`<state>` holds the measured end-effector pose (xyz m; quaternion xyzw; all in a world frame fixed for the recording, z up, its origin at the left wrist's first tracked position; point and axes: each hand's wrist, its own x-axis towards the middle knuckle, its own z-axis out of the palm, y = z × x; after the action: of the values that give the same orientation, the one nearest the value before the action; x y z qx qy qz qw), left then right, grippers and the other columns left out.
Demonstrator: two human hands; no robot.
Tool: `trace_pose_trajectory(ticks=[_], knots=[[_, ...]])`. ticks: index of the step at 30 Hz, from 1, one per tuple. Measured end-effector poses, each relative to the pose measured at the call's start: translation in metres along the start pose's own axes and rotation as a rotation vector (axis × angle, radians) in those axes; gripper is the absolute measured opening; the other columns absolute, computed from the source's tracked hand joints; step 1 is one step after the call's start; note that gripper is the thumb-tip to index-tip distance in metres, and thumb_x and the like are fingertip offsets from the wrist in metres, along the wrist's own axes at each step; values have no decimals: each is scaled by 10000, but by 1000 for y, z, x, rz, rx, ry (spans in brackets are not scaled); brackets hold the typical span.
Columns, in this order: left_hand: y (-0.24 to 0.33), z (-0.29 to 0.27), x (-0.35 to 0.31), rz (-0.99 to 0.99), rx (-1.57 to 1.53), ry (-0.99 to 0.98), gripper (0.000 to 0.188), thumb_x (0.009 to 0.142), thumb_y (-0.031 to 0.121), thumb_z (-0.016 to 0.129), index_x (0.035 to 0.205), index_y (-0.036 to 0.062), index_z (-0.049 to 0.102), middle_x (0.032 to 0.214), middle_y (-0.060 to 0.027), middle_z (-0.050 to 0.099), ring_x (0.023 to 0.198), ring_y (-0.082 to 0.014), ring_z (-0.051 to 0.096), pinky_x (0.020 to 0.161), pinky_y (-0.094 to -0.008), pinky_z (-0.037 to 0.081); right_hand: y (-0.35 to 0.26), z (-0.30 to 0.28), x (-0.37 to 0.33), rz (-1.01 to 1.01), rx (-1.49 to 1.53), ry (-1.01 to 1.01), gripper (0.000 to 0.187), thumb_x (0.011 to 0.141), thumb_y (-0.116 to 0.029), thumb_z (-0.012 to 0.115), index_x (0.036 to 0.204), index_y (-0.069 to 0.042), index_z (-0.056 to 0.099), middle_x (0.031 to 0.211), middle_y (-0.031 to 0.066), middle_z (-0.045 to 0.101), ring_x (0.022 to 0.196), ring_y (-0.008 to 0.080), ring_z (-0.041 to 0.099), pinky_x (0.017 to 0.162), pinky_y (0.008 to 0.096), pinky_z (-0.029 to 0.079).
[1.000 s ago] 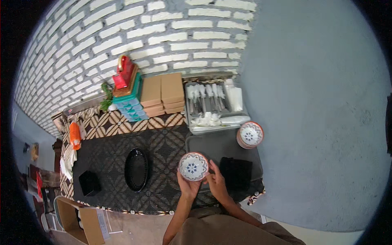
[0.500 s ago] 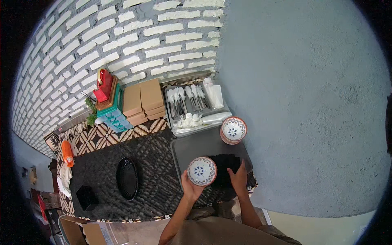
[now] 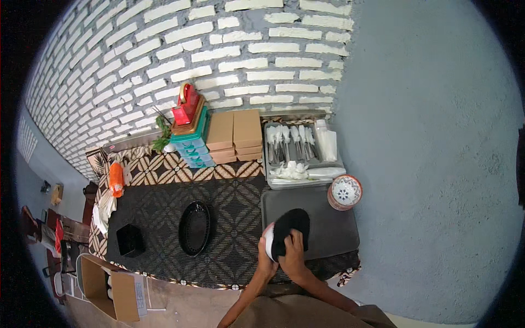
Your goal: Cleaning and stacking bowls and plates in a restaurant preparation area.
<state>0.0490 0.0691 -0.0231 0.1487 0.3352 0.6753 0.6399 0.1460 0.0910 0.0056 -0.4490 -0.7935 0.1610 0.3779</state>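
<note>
In my left hand (image 3: 264, 261) I hold a small white bowl (image 3: 269, 242), tilted so that its pale side faces right. My right hand (image 3: 293, 253) is closed on a black cloth (image 3: 294, 220), pressed against the bowl and hiding most of it. Both hands are over the front left part of a dark grey tray (image 3: 331, 232). A stack of patterned bowls (image 3: 344, 193) with orange-red rims stands at the tray's far right corner.
Behind the tray sits a grey cutlery tray (image 3: 298, 183) with several wrapped utensils. Cardboard boxes (image 3: 234, 131) and a teal drawer unit (image 3: 192, 143) line the brick wall. Leftward on the dark mat are a black oval basket (image 3: 194, 228) and a black square container (image 3: 129, 240).
The right hand has picked the black cloth up off the tray and brought it to the bowl. The bowl has tipped from facing up to sideways. The view has shifted.
</note>
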Motion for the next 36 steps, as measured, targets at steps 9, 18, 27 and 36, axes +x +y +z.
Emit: trace_pose_trajectory(ticks=[9, 18, 27, 36], knots=[[78, 32, 17, 549, 894, -512, 661, 846, 528, 567, 1221, -16, 567, 1283, -207, 538, 1211, -317, 489, 1035, -414, 345, 85, 20, -2, 936, 1374, -672, 503, 893, -278, 609, 1295, -18, 454, 1259, 126, 539, 1125, 254, 547, 935, 378, 459], [77, 65, 0, 393, 508, -83, 514, 912, 381, 472, 1243, -8, 527, 1231, -152, 556, 1140, -228, 520, 994, -336, 373, 0, -14, 17, 229, 774, -177, 513, 850, -233, 648, 1262, 8, 460, 1197, 161, 536, 1122, 286, 520, 965, 419, 400], [54, 46, 7, 136, 66, 252, 428, 998, 329, 400, 1305, 42, 480, 1198, -115, 571, 1065, -218, 560, 931, -313, 446, -4, -30, 74, 297, -82, -847, 468, 733, -191, 729, 1092, 37, 532, 1012, 257, 619, 953, 430, 598, 804, 439, 478], [92, 37, -22, -73, -198, 50, 686, 927, 648, 289, 1297, 100, 471, 1239, -129, 551, 1091, -299, 579, 840, -511, 535, -31, -70, 86, -117, 220, -170, 376, 713, -162, 791, 1005, -60, 577, 990, 131, 502, 920, 322, 539, 810, 382, 446]])
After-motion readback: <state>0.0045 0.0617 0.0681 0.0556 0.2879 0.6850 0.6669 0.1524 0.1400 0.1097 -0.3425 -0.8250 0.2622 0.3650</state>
